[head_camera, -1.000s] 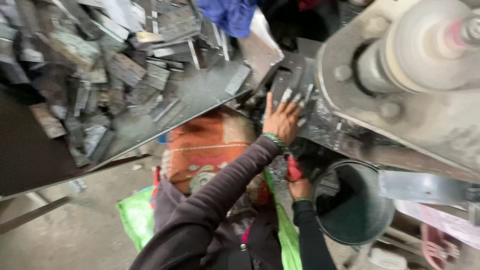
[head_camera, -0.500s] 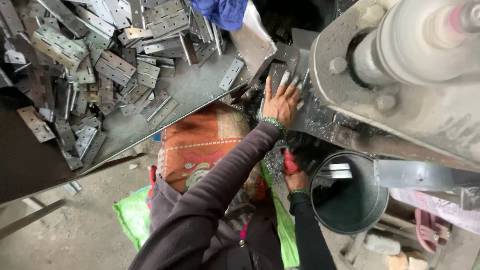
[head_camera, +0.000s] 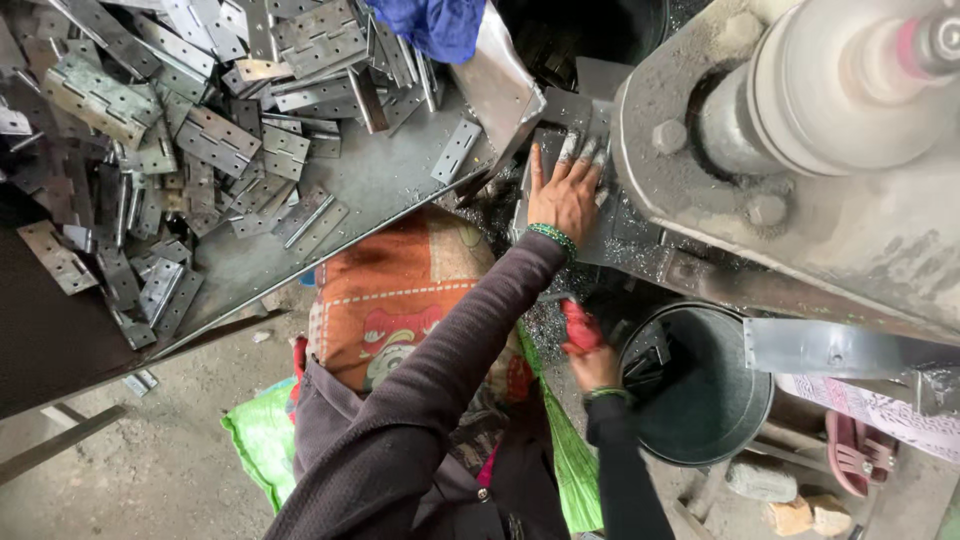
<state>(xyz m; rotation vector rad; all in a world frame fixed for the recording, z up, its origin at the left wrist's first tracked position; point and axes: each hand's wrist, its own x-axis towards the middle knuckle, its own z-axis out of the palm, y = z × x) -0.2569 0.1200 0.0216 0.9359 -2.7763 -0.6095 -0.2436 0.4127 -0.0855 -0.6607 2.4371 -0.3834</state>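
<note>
Hinge plate (head_camera: 560, 150) lies on the machine bed, long axis running away from me. I see left hand (head_camera: 566, 190) flat on it, fingers spread; right hand (head_camera: 590, 355) clamped on a red handle (head_camera: 578, 325).

The left arm reaches far forward in a dark sleeve. It is nearly straight and runs up through the middle of the view. There is a green band on the wrist. The left hand (head_camera: 565, 195) lies flat, palm down. The fingers (head_camera: 584, 152) are spread and point away from the body, and their tips look grey and dusty. The right arm is bent and stays low and close to the body. It has a dark sleeve and a green wrist band too. The right hand (head_camera: 592, 362) is curled in a closed grip round something red.
</note>
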